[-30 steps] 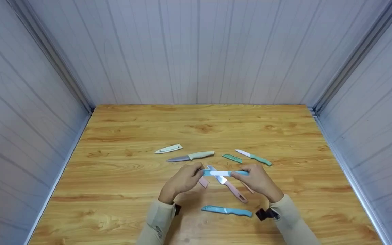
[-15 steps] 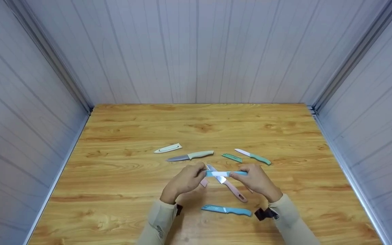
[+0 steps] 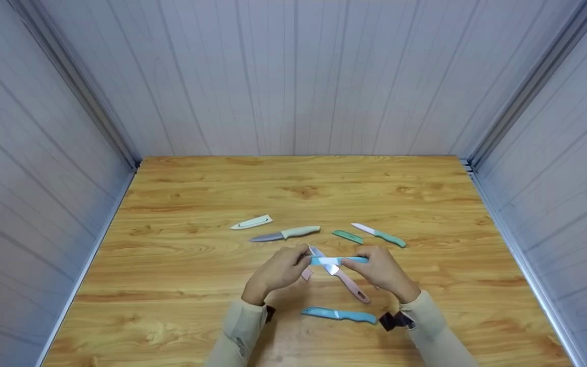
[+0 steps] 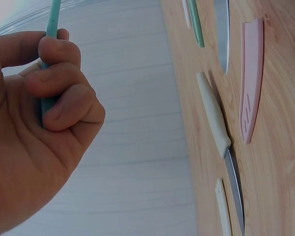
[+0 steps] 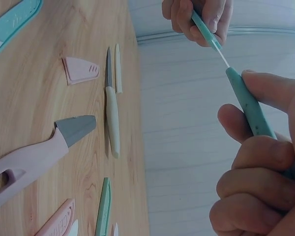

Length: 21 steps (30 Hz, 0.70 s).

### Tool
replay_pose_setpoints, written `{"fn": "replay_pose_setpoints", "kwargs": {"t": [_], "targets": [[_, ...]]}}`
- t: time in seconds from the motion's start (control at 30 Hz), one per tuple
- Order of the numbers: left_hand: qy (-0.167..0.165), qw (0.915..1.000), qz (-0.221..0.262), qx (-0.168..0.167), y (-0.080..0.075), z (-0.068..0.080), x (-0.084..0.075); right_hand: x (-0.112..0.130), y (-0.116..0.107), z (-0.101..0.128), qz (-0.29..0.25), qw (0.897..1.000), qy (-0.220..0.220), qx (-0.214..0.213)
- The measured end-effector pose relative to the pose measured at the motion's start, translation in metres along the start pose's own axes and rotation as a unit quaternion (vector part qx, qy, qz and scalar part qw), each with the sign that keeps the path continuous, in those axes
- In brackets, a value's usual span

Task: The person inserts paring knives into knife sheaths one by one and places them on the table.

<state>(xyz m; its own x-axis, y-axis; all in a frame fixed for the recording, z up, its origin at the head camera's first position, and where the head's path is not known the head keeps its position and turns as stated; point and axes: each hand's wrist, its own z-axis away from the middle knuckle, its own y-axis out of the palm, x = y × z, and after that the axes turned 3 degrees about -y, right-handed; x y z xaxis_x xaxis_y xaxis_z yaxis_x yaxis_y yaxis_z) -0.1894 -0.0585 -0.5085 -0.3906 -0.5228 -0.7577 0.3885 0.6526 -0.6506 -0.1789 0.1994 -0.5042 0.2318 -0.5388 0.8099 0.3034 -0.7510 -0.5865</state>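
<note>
The wooden counter (image 3: 181,255) fills the lower half of the head view, and your two hands meet just below its centre. Your right hand (image 3: 382,271) has its fingers (image 5: 258,189) curled round the handle of a teal knife (image 3: 347,260), raised off the counter with its white blade pointing left. Your left hand (image 3: 278,269) pinches the teal sheath (image 4: 50,59) between thumb and curled fingers, the blade tip already partly inside it. Beneath your hands a pink knife (image 3: 347,282) lies slanting; below it, near your wrists, a blue sheathed knife (image 3: 339,315). Above, in a row: a beige knife (image 3: 286,234), green knife (image 3: 380,235), cream sheath (image 3: 251,222) and green sheath (image 3: 347,236).
</note>
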Motion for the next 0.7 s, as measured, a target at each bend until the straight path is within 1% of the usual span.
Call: {"fn": "replay_pose_setpoints", "kwargs": {"t": [0.13, 0.33, 0.5, 0.7], "targets": [[-0.008, 0.9999, 0.001, 0.006, 0.0024, -0.0008, -0.0007, -0.0008, 0.0024, -0.0008, 0.016, 1.0, -0.011, -0.008], [-0.017, 0.9996, 0.007, 0.019, 0.0042, -0.0003, -0.0029, -0.0002, 0.0054, -0.001, 0.027, 1.0, -0.009, -0.007], [-0.017, 0.9996, 0.008, 0.019, 0.004, 0.0, -0.0025, 0.0011, 0.0062, -0.0012, 0.031, 0.999, -0.004, -0.006], [-0.016, 0.9997, 0.006, 0.017, 0.0043, -0.0015, -0.0034, 0.0038, 0.007, -0.0028, 0.045, 0.999, -0.014, -0.011]]}}
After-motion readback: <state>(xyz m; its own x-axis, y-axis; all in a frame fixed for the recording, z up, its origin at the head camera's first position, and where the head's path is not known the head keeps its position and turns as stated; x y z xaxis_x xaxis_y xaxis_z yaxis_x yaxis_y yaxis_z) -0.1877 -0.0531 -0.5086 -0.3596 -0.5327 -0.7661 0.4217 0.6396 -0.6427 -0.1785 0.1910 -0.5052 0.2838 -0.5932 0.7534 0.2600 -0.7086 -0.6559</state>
